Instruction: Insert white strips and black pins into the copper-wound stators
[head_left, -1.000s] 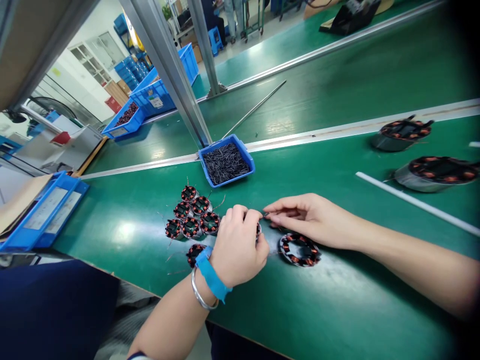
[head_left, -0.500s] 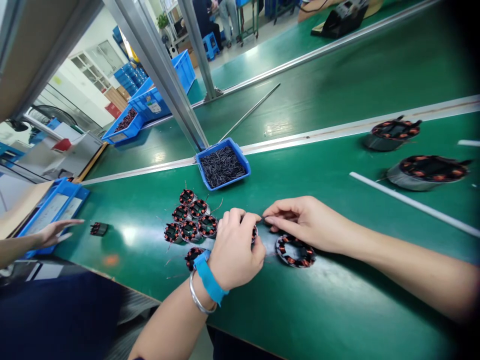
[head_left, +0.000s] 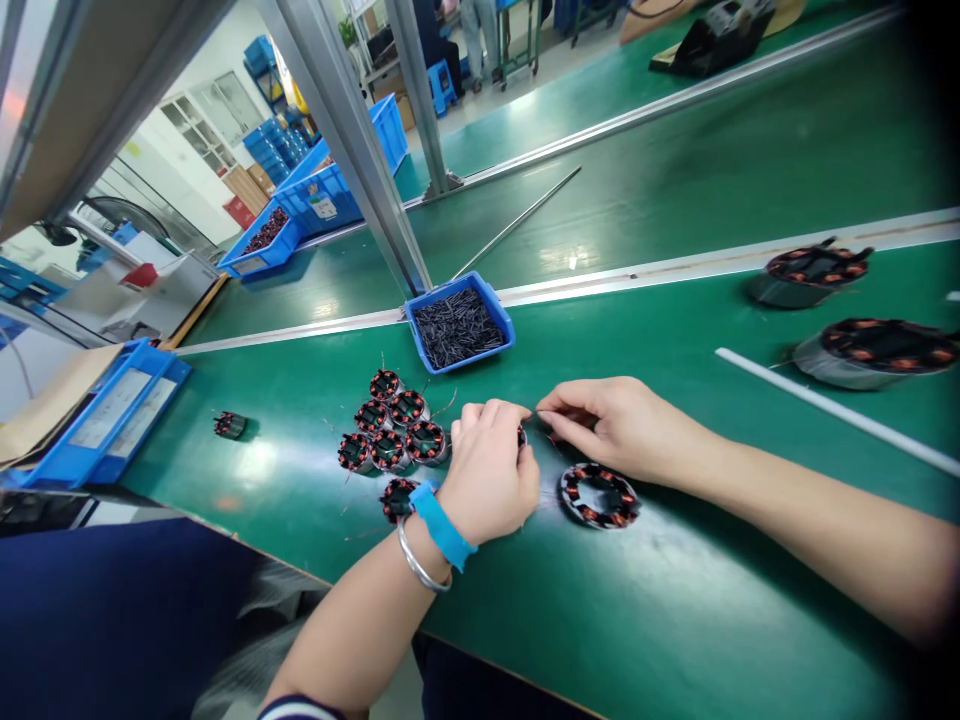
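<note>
Stator (head_left: 520, 436) mostly hidden in left hand (head_left: 487, 475) | right hand (head_left: 622, 425) pinching wire (head_left: 534, 413) | cluster (head_left: 390, 430) beside

In view are 7 clustered small stators (head_left: 388, 449), 1 lone stator (head_left: 229, 424), 1 held stator (head_left: 520, 435), 1 ring stator (head_left: 598, 495), 2 large stators (head_left: 874, 350), 1 blue tray (head_left: 474, 361), 1 white rod (head_left: 832, 410) and 1 metal rod (head_left: 517, 220).

Green counter (head_left: 675, 600) runs in long strips split by pale rails (head_left: 675, 270) — a slanted metal post (head_left: 352, 130) rises from it. Beyond: stacked blue crates (head_left: 330, 190), a white wall (head_left: 154, 140) with glazed doors (head_left: 202, 120), and a bright floor (head_left: 555, 55).
</note>
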